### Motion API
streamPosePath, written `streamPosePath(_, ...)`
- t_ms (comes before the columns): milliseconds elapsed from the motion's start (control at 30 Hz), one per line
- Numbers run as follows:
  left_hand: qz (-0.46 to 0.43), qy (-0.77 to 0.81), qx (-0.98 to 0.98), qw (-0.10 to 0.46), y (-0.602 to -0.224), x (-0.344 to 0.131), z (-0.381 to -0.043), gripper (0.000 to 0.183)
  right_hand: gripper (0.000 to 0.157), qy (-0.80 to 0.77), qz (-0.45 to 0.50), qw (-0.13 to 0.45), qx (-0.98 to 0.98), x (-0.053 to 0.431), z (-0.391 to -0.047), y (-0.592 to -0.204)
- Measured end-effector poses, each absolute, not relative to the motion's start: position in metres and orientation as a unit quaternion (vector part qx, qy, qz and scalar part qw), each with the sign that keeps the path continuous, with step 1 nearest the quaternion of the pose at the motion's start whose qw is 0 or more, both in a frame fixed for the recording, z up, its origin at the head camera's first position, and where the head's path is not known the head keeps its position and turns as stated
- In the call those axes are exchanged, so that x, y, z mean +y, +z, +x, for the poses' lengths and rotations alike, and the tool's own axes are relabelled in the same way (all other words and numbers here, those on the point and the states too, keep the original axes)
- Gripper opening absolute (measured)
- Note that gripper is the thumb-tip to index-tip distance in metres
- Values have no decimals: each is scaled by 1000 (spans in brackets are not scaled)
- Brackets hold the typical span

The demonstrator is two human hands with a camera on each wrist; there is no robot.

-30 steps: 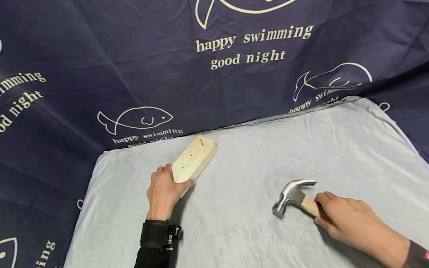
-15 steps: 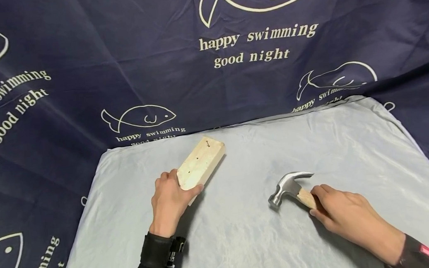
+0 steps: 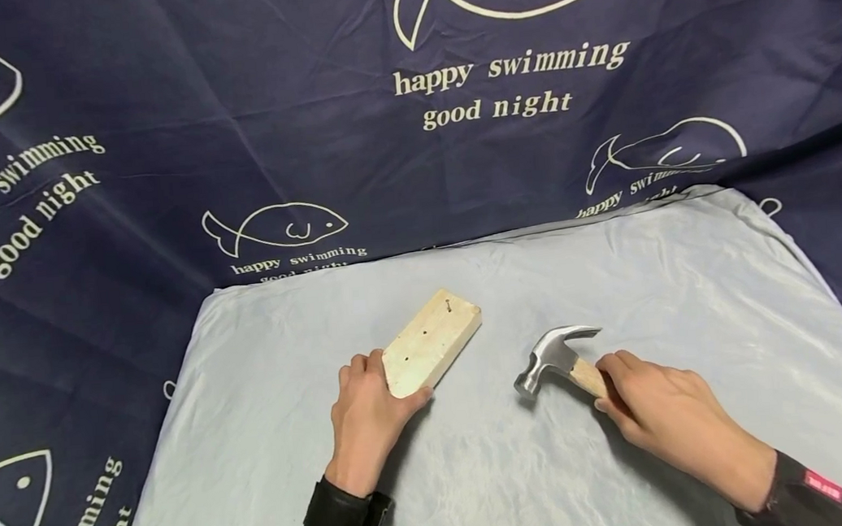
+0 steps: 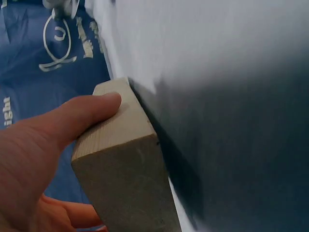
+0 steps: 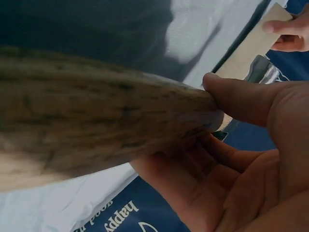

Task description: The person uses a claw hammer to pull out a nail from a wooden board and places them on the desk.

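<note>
A pale wooden block (image 3: pixel 430 344) lies slanted on the cloth in the head view. A nail (image 3: pixel 448 304) stands up near its far end, and two small dark spots mark its top face. My left hand (image 3: pixel 372 409) grips the block's near end, thumb on the right side and fingers on the left; the left wrist view shows the thumb (image 4: pixel 104 106) along one side. To the right, my right hand (image 3: pixel 665 401) holds a claw hammer (image 3: pixel 555 351) by its wooden handle (image 5: pixel 106 111), close below the metal head. The head is right of the block, apart from it.
A light grey cloth (image 3: pixel 493 462) covers the table, with some wrinkles at the right. Behind and to the left hangs a dark blue curtain (image 3: pixel 353 137) printed with fish and words, meeting the table's back edge.
My left hand has brought the block rightward and nearer to me. My right hand has moved the hammer slightly left and away from me, so the two are closer together.
</note>
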State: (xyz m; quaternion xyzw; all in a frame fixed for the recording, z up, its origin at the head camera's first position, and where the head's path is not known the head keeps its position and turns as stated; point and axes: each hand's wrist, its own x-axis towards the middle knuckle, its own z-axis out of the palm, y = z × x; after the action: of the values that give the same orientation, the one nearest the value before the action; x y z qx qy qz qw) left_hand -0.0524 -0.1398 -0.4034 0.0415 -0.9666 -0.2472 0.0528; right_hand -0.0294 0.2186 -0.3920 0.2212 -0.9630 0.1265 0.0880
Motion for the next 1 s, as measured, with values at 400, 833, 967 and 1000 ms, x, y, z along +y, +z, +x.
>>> streamPosePath(400, 29, -225, -971, 75, -411, -108, -33, 78, 31, 124, 235, 126, -956, 211, -31, -385)
streamPosePath(833, -2, -157, -978, 140, -426, -88, -17, 85, 28, 125, 248, 136, -951, 202, -39, -377)
streamPosePath(967, -18, -136, -976, 171, -430, -83, -15, 86, 29, 124, 254, 136, -949, 199, -41, -376)
streamPosePath(1000, -21, -131, -975, 176, -430, -83, -15, 87, 29, 124, 255, 136, -949, 199, -42, -376)
